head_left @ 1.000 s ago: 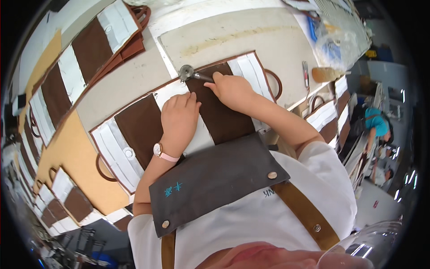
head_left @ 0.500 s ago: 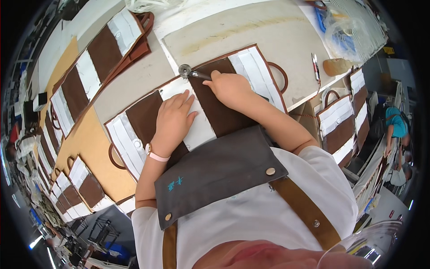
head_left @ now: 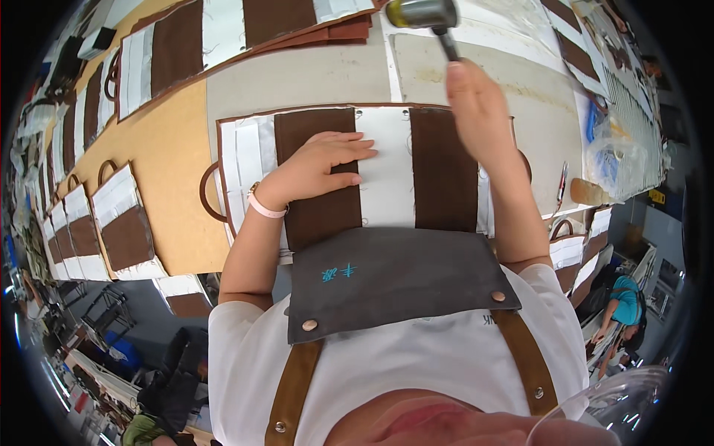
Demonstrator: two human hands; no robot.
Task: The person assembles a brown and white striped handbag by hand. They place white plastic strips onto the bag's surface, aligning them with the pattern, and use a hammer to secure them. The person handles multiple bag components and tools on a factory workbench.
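Observation:
A flat bag piece (head_left: 388,175) with brown and white stripes lies on the table before me, a brown handle loop (head_left: 210,192) at its left end. My left hand (head_left: 323,165) rests flat on it, fingers apart, reaching from a brown stripe onto the white middle one. My right hand (head_left: 476,104) is closed round the dark handle of a hammer (head_left: 422,13), raised past the piece's far edge. The hammer's head is metal with a yellowish face. Two small round metal fittings (head_left: 405,114) sit near the far edge of the white stripe.
More striped bag pieces (head_left: 175,59) lie stacked at the far left, and others (head_left: 119,215) line the tan board (head_left: 186,245). At the right are clear plastic bags (head_left: 617,160), a tan block (head_left: 589,193) and a pointed tool (head_left: 561,184). Another person (head_left: 625,305) is farther right.
My right hand has lifted the hammer from the far edge of the bag piece, up and to the right. My left hand stays flat on the piece. The whole view has turned.

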